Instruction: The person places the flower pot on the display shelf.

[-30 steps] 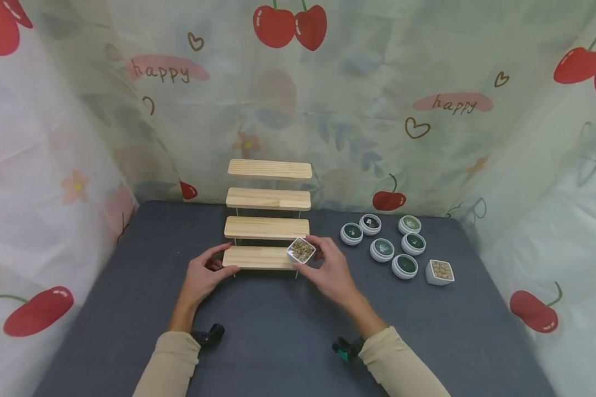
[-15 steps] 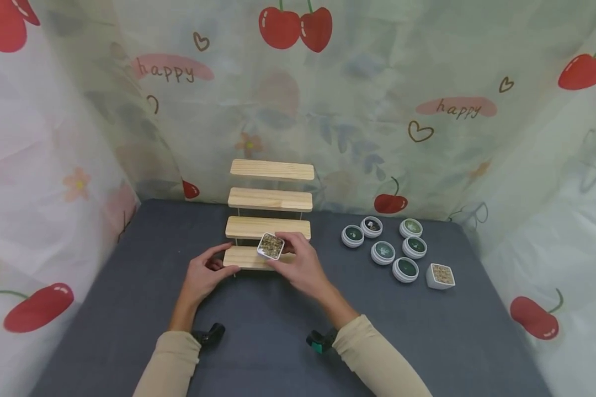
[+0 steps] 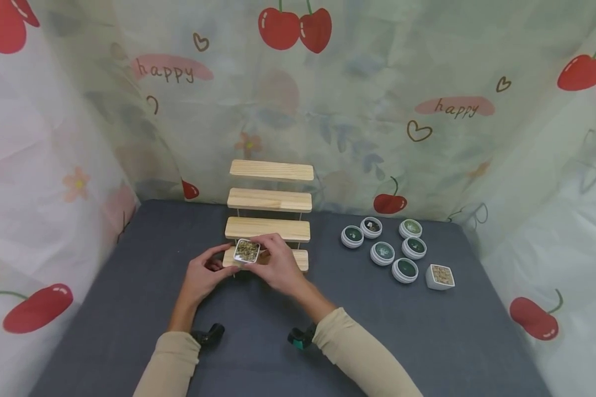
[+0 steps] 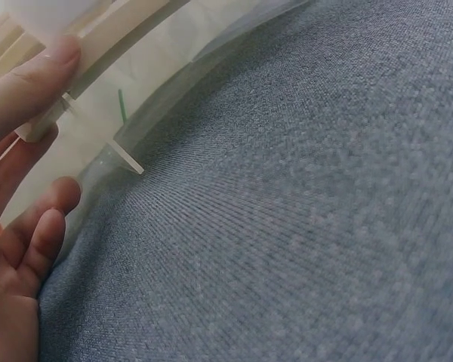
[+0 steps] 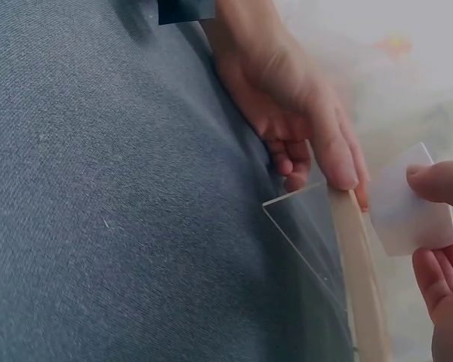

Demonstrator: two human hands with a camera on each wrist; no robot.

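Observation:
In the head view, a tiered wooden display rack (image 3: 270, 227) stands with its back to the curtain. My left hand (image 3: 202, 277) grips the left end of its lowest shelf, thumb on the front edge and fingers underneath in the left wrist view. Over that same shelf, near its left end, my right hand (image 3: 280, 270) holds a small white square pot (image 3: 246, 251) with brownish-green grains in it. From the right wrist view, the pot (image 5: 411, 211) is pinched between thumb and fingers, close beside the shelf board (image 5: 359, 279) and a clear side support (image 5: 309, 234).
Several round white jars (image 3: 382, 253) with dark or green tops sit in a group to the right. A second white square pot (image 3: 440, 277) with beige grains stands at their right. A grey cloth (image 3: 258, 353) covers the table; printed curtains (image 3: 357, 127) surround it.
My right hand has carried the square pot leftward along the lowest shelf, from its right end to near the left end. My left hand has stayed on the shelf's end.

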